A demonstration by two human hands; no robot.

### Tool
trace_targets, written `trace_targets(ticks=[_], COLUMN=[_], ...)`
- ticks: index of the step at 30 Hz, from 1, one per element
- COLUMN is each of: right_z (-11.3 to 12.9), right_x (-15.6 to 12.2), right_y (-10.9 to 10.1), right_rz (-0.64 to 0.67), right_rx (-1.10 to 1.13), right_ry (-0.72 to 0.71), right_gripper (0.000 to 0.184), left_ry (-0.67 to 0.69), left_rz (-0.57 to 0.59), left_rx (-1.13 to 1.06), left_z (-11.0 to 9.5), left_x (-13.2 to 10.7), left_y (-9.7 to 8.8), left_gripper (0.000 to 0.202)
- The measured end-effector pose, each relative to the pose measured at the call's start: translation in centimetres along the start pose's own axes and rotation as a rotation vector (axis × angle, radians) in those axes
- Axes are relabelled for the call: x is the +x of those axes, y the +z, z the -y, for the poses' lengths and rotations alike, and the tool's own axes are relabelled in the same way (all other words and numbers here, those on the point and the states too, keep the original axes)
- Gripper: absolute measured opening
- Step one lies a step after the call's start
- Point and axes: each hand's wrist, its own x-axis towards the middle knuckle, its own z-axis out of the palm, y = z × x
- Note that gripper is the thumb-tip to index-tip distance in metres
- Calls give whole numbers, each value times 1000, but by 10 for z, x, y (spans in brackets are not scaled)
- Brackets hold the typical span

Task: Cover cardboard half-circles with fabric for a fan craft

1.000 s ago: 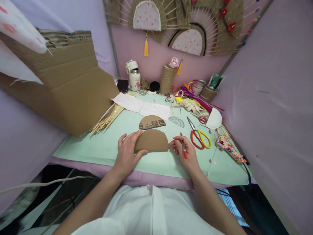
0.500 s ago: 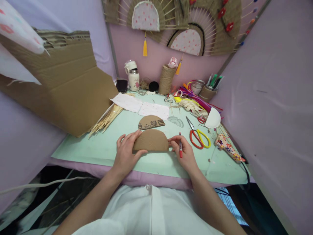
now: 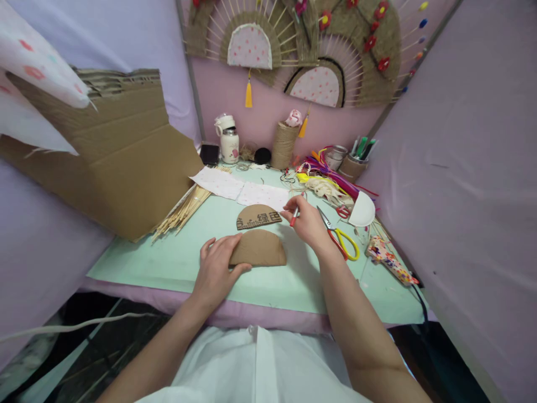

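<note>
My left hand (image 3: 221, 263) grips the left end of a plain brown cardboard half-circle (image 3: 262, 249), thumb along its straight front edge and fingers over its curved side. The piece lies flat on the green tabletop. Just behind it is a second cardboard half-circle (image 3: 259, 217) with printed dark characters. My right hand (image 3: 308, 221) is closed around a red marker (image 3: 294, 216), its fingertips near the right end of the printed piece. The hand covers the spot of the clear protractor; I cannot tell whether the fingers touch it.
Scissors with red and yellow handles (image 3: 342, 238) lie right of my right arm, with a patterned glue gun (image 3: 390, 260) beyond. White dotted fabric strips (image 3: 262, 194), bamboo sticks (image 3: 184, 210) and a twine spool (image 3: 284, 146) are behind. A large cardboard sheet (image 3: 126, 168) leans at left.
My right hand has left the right end of the plain half-circle and moved up and away to where the protractor lay, still with the marker. My left hand stays on the cardboard.
</note>
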Motion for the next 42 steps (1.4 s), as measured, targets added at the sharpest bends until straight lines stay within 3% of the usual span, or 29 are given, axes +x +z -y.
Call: trace_targets(ticks=[6,11,17,22,26,30,32,34,39,42], right_z=[-3,-16,-15,-13,-19,-33,-45,-57,-76,-76], right_x=[29,34,29,26,31,41,46,48,46,44], right_y=[34,56,54,52,51,32,17,5,1,4], right_rz=[332,388,308,205,76,-173,-336,-420,-410,-309], right_rx=[-70,-58,-216,-141,-125,-158,-241,-360,-516,-522], right_ry=[-133,-184,-199,-131,-66,32,122,225,424,452], right_gripper=[34,39,34,21,21,36,43,47,44,37], left_ry=[7,9,7,21,14,5,-1,-2,-9,-11], left_rz=[-3,7,0,-15,-14,-22,-17,-12,-15,-12], left_rx=[1,9,9,14,33,40,41,41,29,23], left_z=[-1,0,1,3,4,4,4,3,3,3], left_x=[0,-1,0,0,0,0,0,0,0,0], left_y=[-1,0,1,1,2,3,2,2,1,1], left_gripper=[57,58,57,54,55,52,51,51,51,51])
